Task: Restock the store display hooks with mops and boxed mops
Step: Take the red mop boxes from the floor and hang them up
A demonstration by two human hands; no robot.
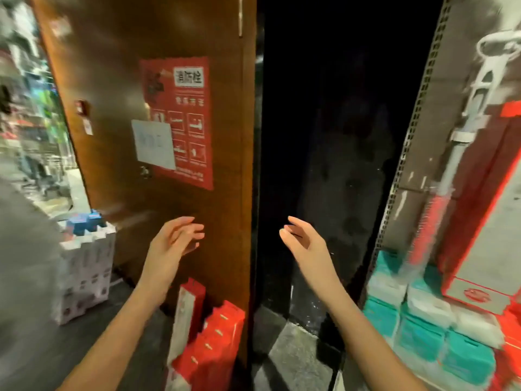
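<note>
The biggest thing here is the brown door (112,80) with a red sign (183,122) stuck on it. To its right is a pitch-dark gap, and I can't make out anything in there. Off to the right is the rack (408,153), with a mop (487,80) hanging up high and a long box (479,235) in grey and red just under it. It's blurry over there, so I can't pick out the hooks themselves. Teal packs (423,334) are stacked along the rack's bottom edge.

The stock waiting to go up looks like the red boxes (220,342). They're standing on the floor (296,359), leaning against the foot of the door near its right edge. A white carton (84,277) sits further left, apart from them.

The left hand (169,246) is up in front of the door and the right hand (304,244) in front of the dark gap. They're well apart, fingers loose and slightly spread, nothing in either one.

So I'd call this the in-between bit — empty-handed, about to fetch the next item. The next move probably means bending down to the red boxes, getting a grip on one, then turning right to the rack and finding a free hook. Those boxes are tall and lean on each other — pulling one out could tip its neighbours.
</note>
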